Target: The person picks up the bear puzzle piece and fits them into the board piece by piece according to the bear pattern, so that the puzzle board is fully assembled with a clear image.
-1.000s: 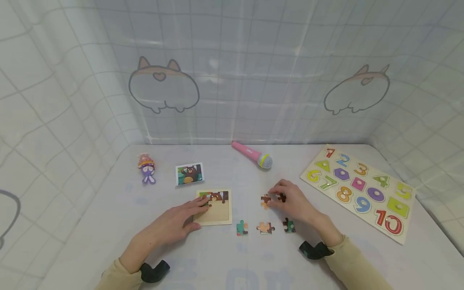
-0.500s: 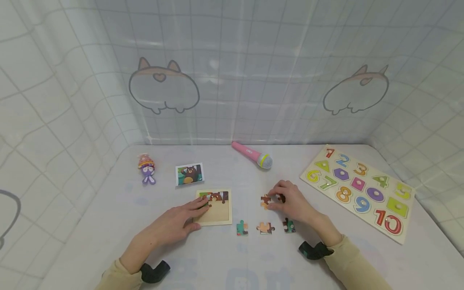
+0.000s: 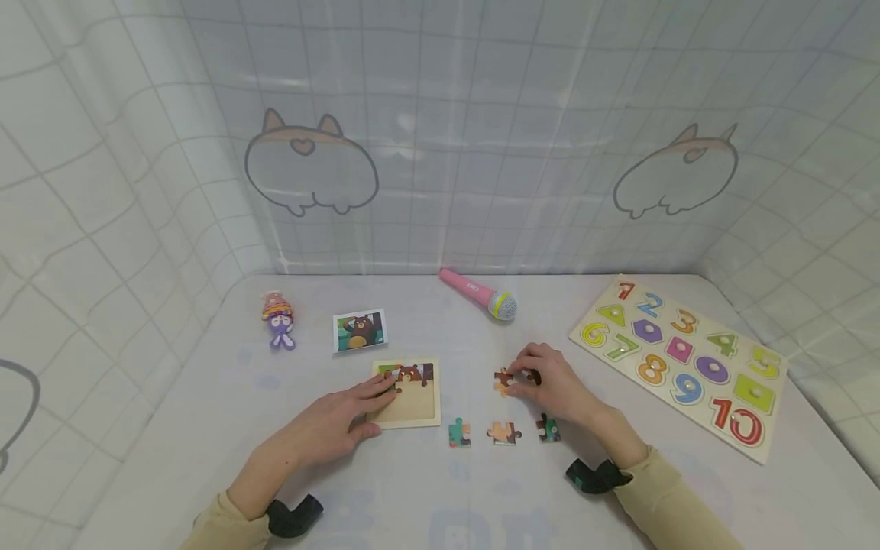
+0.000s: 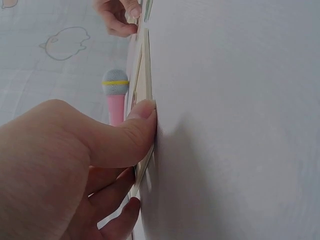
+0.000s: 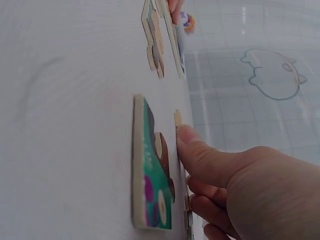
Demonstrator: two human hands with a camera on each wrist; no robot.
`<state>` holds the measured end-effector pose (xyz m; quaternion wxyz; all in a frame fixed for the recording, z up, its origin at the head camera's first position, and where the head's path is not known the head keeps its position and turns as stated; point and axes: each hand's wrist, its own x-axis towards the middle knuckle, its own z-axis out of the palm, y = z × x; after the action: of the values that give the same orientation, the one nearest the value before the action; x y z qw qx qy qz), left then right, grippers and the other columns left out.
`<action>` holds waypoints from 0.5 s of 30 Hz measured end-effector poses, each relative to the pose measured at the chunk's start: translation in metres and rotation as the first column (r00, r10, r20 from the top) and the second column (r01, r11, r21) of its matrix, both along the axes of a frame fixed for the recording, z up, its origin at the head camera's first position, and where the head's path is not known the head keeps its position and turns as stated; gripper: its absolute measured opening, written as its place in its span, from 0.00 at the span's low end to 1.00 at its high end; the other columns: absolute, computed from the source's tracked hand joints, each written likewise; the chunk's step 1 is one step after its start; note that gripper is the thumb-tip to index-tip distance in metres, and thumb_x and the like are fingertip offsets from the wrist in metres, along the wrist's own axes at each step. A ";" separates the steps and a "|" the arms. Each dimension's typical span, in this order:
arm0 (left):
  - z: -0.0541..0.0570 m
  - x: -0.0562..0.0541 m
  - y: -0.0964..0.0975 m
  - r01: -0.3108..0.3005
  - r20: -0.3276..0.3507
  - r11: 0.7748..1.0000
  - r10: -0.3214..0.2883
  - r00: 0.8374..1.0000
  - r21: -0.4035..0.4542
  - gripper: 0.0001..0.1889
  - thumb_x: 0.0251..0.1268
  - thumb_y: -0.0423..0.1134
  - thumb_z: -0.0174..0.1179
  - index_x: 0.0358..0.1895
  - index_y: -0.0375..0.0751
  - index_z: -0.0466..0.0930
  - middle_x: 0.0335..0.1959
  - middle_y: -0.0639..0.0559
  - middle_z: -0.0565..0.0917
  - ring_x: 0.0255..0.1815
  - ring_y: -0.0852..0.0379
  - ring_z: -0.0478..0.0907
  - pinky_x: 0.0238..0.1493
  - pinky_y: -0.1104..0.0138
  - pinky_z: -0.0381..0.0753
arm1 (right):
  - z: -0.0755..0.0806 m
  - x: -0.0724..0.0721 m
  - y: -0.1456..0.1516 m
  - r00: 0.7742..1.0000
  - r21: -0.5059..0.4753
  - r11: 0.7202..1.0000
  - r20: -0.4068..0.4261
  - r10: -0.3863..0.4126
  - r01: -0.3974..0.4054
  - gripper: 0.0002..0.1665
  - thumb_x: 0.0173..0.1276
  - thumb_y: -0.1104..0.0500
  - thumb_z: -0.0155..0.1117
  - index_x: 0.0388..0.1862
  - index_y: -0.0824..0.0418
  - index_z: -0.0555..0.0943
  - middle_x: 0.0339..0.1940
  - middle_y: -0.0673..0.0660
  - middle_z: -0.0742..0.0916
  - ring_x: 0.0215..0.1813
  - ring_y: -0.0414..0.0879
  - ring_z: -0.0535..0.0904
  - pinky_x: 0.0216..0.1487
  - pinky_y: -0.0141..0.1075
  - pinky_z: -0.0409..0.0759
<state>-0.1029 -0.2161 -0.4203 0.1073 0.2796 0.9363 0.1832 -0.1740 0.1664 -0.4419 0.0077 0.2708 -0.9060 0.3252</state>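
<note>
My left hand (image 3: pixel 337 420) rests on the left side of a square wooden puzzle tray (image 3: pixel 438 405). Its fingers lie fairly straight over the tray, and the thumb (image 4: pixel 142 112) touches the near edge. Joined pieces with a bear's face (image 3: pixel 410 373) fill the tray's upper part; bare wood shows below. To the right, my right hand (image 3: pixel 555 386) pinches a brown and orange puzzle piece (image 3: pixel 503 382) by its right side, low over the table. Another dark piece (image 3: pixel 534 376) is partly hidden beneath this hand. Nearer me lie a teal piece (image 3: pixel 458 433), a peach piece (image 3: pixel 504 434) and a dark green piece (image 3: pixel 548 428).
Behind the tray lies a bear picture card (image 3: pixel 360 331), with a purple figurine (image 3: pixel 279 321) to its left. A pink toy microphone (image 3: pixel 477 292) lies at the back. A wooden number board (image 3: pixel 681 363) takes up the right side. Tiled-pattern sheeting (image 3: pixel 447 153) surrounds the table.
Little differs. My right hand has shifted very slightly at the brown and orange piece, and my left hand stays on the tray.
</note>
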 end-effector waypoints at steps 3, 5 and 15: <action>0.000 0.000 0.000 0.000 -0.005 1.000 0.000 1.000 -0.002 0.30 0.73 0.48 0.58 0.74 0.46 0.67 0.79 0.52 0.60 0.79 0.44 0.57 0.70 0.45 0.68 | 0.000 0.000 0.000 1.000 0.010 1.000 -0.010 0.005 -0.005 0.11 0.59 0.56 0.77 0.41 0.53 0.87 0.41 0.46 0.82 0.46 0.44 0.72 0.49 0.42 0.71; -0.001 0.000 0.000 -0.004 -0.008 1.000 0.004 1.000 -0.007 0.30 0.72 0.48 0.59 0.74 0.46 0.67 0.79 0.52 0.61 0.79 0.44 0.57 0.70 0.45 0.69 | 0.001 0.001 0.000 1.000 0.010 1.000 -0.010 0.006 -0.006 0.11 0.59 0.56 0.77 0.41 0.54 0.87 0.41 0.47 0.82 0.46 0.44 0.72 0.50 0.42 0.71; 0.000 0.000 0.001 -0.012 -0.009 1.000 0.012 1.000 -0.021 0.31 0.72 0.48 0.59 0.75 0.45 0.66 0.79 0.52 0.61 0.79 0.45 0.57 0.70 0.45 0.69 | 0.002 0.001 -0.001 0.999 0.005 1.000 -0.031 0.022 -0.022 0.11 0.59 0.56 0.77 0.40 0.55 0.87 0.41 0.47 0.82 0.46 0.44 0.72 0.51 0.43 0.69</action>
<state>-0.1030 -0.2150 -0.4205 0.1052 0.2738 0.9402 0.1729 -0.1727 0.1657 -0.4403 0.0178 0.2857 -0.9036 0.3188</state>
